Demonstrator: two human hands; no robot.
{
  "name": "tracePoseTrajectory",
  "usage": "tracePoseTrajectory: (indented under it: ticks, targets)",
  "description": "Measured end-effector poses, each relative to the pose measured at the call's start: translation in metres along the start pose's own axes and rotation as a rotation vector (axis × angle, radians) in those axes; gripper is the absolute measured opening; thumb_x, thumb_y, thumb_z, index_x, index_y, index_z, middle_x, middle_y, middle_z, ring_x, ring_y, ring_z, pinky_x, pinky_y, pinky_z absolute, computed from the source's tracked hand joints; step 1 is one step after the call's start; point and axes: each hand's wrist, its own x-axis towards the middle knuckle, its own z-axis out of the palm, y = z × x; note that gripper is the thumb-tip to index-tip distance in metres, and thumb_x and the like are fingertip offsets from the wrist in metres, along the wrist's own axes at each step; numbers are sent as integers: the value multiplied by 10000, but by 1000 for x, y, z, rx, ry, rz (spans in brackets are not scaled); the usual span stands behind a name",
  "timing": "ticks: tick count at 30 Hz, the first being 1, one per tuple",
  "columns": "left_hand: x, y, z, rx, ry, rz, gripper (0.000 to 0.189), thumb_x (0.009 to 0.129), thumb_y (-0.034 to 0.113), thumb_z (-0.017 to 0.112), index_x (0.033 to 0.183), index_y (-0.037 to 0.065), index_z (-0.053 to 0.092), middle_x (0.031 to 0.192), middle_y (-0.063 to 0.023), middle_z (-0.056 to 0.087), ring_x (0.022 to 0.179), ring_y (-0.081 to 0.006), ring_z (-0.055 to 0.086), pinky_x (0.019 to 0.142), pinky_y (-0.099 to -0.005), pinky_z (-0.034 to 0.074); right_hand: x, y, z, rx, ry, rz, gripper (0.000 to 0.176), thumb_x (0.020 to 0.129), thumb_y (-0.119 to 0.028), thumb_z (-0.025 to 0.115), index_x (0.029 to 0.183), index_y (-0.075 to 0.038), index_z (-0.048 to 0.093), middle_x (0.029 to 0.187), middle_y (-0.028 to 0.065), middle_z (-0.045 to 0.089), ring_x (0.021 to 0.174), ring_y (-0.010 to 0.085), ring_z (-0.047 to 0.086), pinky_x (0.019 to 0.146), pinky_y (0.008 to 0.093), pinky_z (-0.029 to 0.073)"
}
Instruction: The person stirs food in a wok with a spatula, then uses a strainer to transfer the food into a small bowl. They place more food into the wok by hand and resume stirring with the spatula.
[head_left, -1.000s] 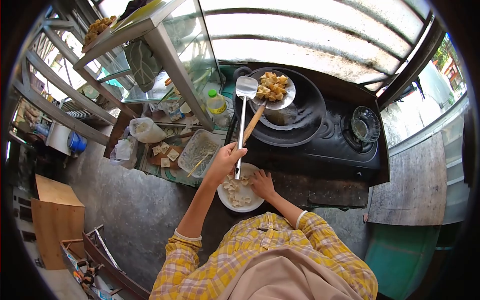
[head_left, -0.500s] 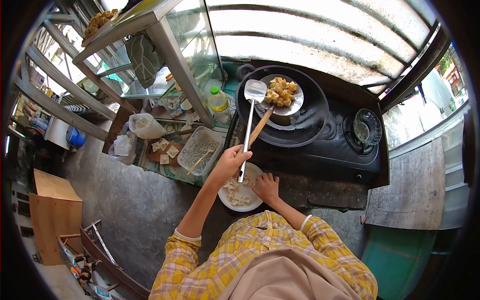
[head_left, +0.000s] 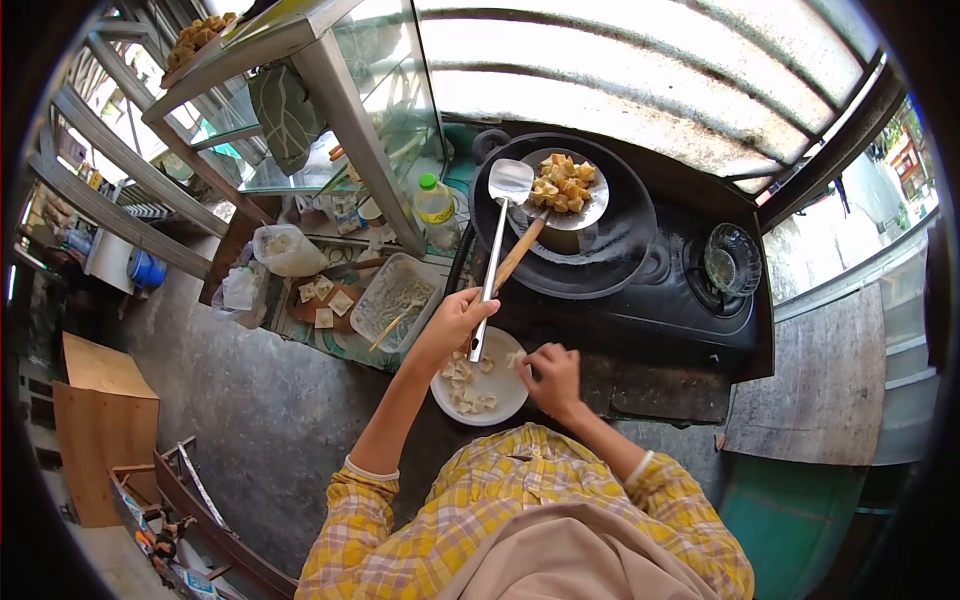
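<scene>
My left hand (head_left: 456, 322) is closed around the metal spatula (head_left: 494, 255) and the wooden handle (head_left: 523, 254) of a strainer. Golden fried pieces (head_left: 563, 185) fill the strainer (head_left: 596, 200), which is over the black wok (head_left: 625, 262). Below the handles, a white plate (head_left: 508, 398) carries pale raw dumplings (head_left: 465, 388). At the plate's right edge my right hand (head_left: 551, 377) pinches a small pale dumpling (head_left: 516, 359) between its fingertips.
Right of the wok, a glass bowl (head_left: 733, 262) sits on the black stove (head_left: 700, 335). To the left are a plastic tub (head_left: 398, 300) of filling, wrappers on a board (head_left: 294, 310), a green-capped bottle (head_left: 436, 208) and a glass case (head_left: 390, 110).
My right hand has lifted from the plate's right side and now has a dumpling at its fingertips. My left hand keeps its hold on both handles.
</scene>
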Motion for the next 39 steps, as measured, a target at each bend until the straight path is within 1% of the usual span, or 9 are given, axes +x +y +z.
tracePoseTrajectory:
  ticks: [4, 9, 13, 17, 19, 24, 29, 32, 39]
  targets:
    - [0, 5, -4, -1, -2, 29, 261, 877, 227, 565, 1042, 25, 557, 577, 96, 419, 403, 22, 321, 340, -159, 224, 60, 3, -75, -178, 209, -7, 126, 716, -176, 675, 659, -116, 581, 690, 19, 517, 678, 195, 506, 639, 357, 303]
    - [0, 8, -5, 21, 36, 55, 213, 869, 245, 573, 953, 50, 566, 584, 95, 434, 408, 23, 345, 338, -159, 235, 100, 46, -80, -458, 203, 65, 115, 743, -185, 643, 686, -95, 598, 688, 44, 548, 699, 211, 547, 640, 369, 336]
    - [-2, 9, -8, 19, 43, 68, 201, 868, 257, 573, 921, 63, 562, 585, 95, 437, 410, 24, 351, 339, -158, 241, 84, 13, -57, -178, 202, 10, 112, 733, -177, 644, 675, -90, 604, 673, 68, 552, 592, 265, 568, 544, 380, 425]
    - [-3, 7, -7, 7, 34, 71, 195, 873, 259, 565, 906, 67, 558, 578, 92, 436, 410, 22, 352, 340, -158, 244, 24, 0, 24, -81, -393, 192, 224, 736, -336, 630, 763, -122, 690, 771, 120, 639, 658, 303, 631, 606, 392, 519]
    - [-2, 5, -7, 19, 27, 74, 193, 874, 257, 564, 902, 66, 558, 579, 90, 436, 411, 21, 352, 340, -158, 244, 2, 14, 74, -72, -519, 331, 284, 725, -398, 639, 786, -131, 712, 684, 108, 640, 664, 287, 628, 601, 401, 503]
    - [-4, 3, -6, 12, 33, 62, 193, 875, 257, 563, 897, 66, 562, 576, 86, 436, 406, 19, 343, 341, -160, 242, -16, 15, 122, -119, -411, 390, 299, 735, -382, 629, 763, -92, 698, 705, 147, 640, 642, 317, 627, 581, 408, 502]
    - [-6, 4, -4, -14, 43, 43, 200, 874, 261, 566, 909, 64, 569, 564, 87, 441, 395, 19, 335, 334, -161, 233, -13, 12, 111, -64, -339, 386, 238, 742, -308, 616, 725, -79, 680, 711, 136, 633, 643, 308, 625, 570, 407, 501]
    - [-8, 8, -6, 3, 58, 31, 196, 873, 262, 568, 900, 67, 568, 562, 88, 441, 389, 21, 336, 326, -159, 226, -4, 2, 60, 8, -385, 312, 190, 736, -275, 620, 742, -95, 678, 724, 118, 635, 642, 287, 627, 570, 397, 496]
    - [-9, 9, -8, -1, 73, 67, 196, 869, 266, 569, 870, 70, 562, 542, 90, 437, 371, 22, 331, 317, -157, 231, 67, 11, -76, -68, 155, 265, 172, 774, -225, 625, 682, -81, 615, 610, 66, 561, 521, 242, 569, 483, 357, 432]
